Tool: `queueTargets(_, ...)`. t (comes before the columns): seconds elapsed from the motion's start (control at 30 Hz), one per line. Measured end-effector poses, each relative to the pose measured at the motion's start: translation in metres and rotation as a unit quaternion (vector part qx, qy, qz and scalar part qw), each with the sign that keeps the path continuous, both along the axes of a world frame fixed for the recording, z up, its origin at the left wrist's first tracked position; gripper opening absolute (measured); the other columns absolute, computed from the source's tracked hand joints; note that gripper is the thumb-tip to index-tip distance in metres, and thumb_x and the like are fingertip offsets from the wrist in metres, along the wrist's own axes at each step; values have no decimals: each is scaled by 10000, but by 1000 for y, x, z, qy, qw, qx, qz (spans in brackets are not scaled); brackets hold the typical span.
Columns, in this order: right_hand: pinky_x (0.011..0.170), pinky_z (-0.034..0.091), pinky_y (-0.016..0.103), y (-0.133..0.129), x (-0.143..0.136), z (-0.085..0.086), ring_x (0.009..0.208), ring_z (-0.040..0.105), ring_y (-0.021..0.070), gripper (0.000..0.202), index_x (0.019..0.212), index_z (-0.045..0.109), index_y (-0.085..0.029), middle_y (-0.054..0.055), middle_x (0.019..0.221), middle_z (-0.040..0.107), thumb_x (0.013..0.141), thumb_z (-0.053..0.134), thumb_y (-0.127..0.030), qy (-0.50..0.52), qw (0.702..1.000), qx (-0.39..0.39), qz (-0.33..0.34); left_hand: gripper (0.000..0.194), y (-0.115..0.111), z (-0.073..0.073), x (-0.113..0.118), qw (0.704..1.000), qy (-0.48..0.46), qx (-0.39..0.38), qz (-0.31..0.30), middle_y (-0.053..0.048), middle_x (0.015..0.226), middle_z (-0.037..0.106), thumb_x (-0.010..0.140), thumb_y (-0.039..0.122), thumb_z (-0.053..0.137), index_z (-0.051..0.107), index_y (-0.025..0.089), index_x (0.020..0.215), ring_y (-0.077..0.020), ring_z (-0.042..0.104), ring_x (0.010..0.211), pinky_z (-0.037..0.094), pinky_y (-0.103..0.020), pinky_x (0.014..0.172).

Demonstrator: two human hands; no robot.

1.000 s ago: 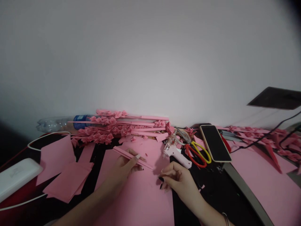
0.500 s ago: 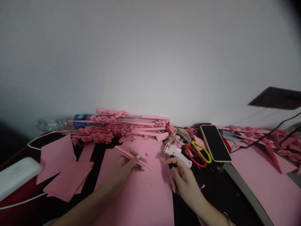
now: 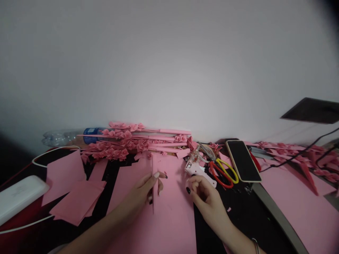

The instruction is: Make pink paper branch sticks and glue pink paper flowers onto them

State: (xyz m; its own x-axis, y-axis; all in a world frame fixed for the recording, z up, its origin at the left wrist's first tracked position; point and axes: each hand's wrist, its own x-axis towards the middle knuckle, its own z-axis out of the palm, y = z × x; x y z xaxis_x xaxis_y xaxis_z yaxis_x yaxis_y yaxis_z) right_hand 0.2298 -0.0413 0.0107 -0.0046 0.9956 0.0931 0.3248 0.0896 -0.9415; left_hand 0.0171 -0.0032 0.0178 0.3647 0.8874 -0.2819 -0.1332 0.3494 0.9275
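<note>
My left hand [image 3: 149, 187] pinches a narrow folded pink paper strip [image 3: 155, 201], which points away from me above a large pink sheet [image 3: 174, 218]. To the right, my right hand [image 3: 208, 197] has its fingers curled, thumb near the fingertips; whether something small is between them is too small to tell. Just beyond it lies a pale pink glue gun [image 3: 198, 171], partly hidden by the fingers. Scissors with red and yellow handles [image 3: 221, 174] rest beside the glue gun.
Pink paper flowers on stems [image 3: 122, 144] lie along the wall, by a plastic bottle [image 3: 62, 137]. A phone [image 3: 243, 160] is at right. Pink paper pieces [image 3: 79, 201] and a white device with a cable [image 3: 22, 197] are at left. More pink sheets [image 3: 296, 201] lie far right.
The paper strip in my left hand has turned from slanting down to the right to pointing nearly straight away from me. My right hand's fingers have drawn closer together.
</note>
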Motion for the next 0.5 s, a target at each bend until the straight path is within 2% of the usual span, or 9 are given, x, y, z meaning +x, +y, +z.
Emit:
queueTargets(0.13, 517, 336, 254, -3, -1, 3, 563, 425, 135, 183, 1000, 580, -201, -28, 667, 420, 910, 478, -323, 28, 999, -31, 30, 477, -3, 2, -2, 993, 48, 27, -101, 62, 532, 457, 849, 590, 441, 577, 159, 1003, -82, 276, 430, 212, -220, 448)
queueTargets(0.27, 554, 366, 258, -7, -2, 5, 617, 462, 145, 206, 1080, 548, -217, -15, 717, 464, 925, 483, -336, 51, 997, -15, 56, 360, -11, 4, -4, 970, 114, 62, -204, 77, 524, 436, 893, 461, 422, 534, 169, 1072, -98, 318, 454, 270, -220, 478)
queueTargets(0.4, 592, 388, 266, -11, -1, 5, 663, 476, 152, 227, 1132, 529, -246, 6, 816, 502, 908, 499, -268, 44, 996, 29, 73, 127, -17, 6, -3, 946, 144, 98, -274, 63, 585, 448, 877, 278, 431, 516, 184, 862, -92, 375, 501, 310, -206, 494)
queueTargets(0.5, 595, 383, 266, -11, -1, 5, 663, 473, 155, 170, 1049, 553, -241, 2, 791, 501, 883, 519, -229, 20, 996, 35, 76, 124, -19, 9, -2, 931, 172, 130, -293, 64, 564, 429, 843, 208, 427, 431, 197, 719, -87, 379, 492, 299, -197, 470)
